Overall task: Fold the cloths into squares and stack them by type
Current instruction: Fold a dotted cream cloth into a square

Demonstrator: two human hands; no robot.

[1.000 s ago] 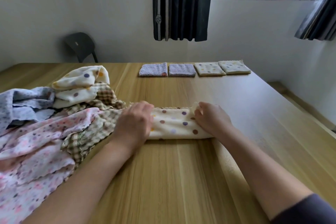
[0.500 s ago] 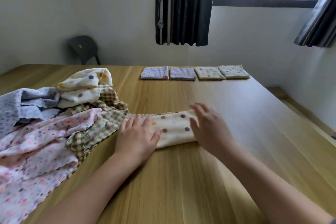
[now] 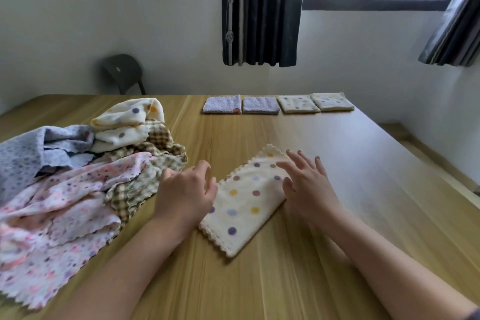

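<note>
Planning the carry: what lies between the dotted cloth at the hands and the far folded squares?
In the head view, only bare table separates the dotted cloth from the folded squares.

table (image 3: 337, 202): smooth wood grain, slight sheen | dotted cloth (image 3: 244, 205): soft matt terry

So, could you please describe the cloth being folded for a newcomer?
On the wooden table, look right of the crumpled cloth pile. The cream polka-dot cloth lies between the left hand and right hand, the only one folded into a long diagonal strip.
</note>
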